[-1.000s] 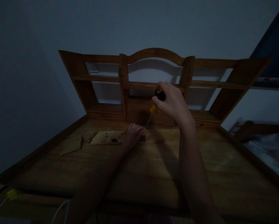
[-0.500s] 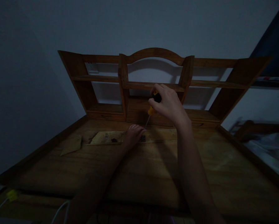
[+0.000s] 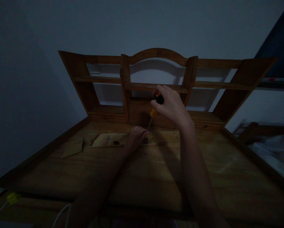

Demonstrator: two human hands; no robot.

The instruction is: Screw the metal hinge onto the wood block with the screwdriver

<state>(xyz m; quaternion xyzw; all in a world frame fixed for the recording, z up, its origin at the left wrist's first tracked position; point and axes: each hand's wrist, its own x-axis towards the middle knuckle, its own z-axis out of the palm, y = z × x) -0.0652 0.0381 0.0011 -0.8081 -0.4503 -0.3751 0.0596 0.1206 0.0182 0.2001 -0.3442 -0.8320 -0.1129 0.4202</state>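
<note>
Where the two grips meet, head view: the yellow-and-black screwdriver with a slim metal shaft (image 3: 153, 112) slants down from the bare right hand (image 3: 172, 104), its tip at the fingertips of the bare left hand (image 3: 134, 138); what the tip meets is too small to tell.
Screwdriver's change: compared with the first frame, right hand and handle sit slightly further left and the shaft stands more upright; compared with the middle frame, almost nothing differs.
Meaning: tip and left fingers now share one spot, so the hands seem to work together there.
Right grip: closed, fingers and thumb wrapped round the handle's top.
Left grip: fingers bunched low; whether they pinch anything, I cannot tell.
Beside left grip: a pale, narrow wooden strip (image 3: 167, 136) runs beneath; a dark, rectangular metal plate (image 3: 145, 141) is just right of it; a flat, tan wooden piece (image 3: 72, 148) lies well to its left.
Beyond right grip: a brown, arched wooden shelf unit (image 3: 191, 74).
</note>
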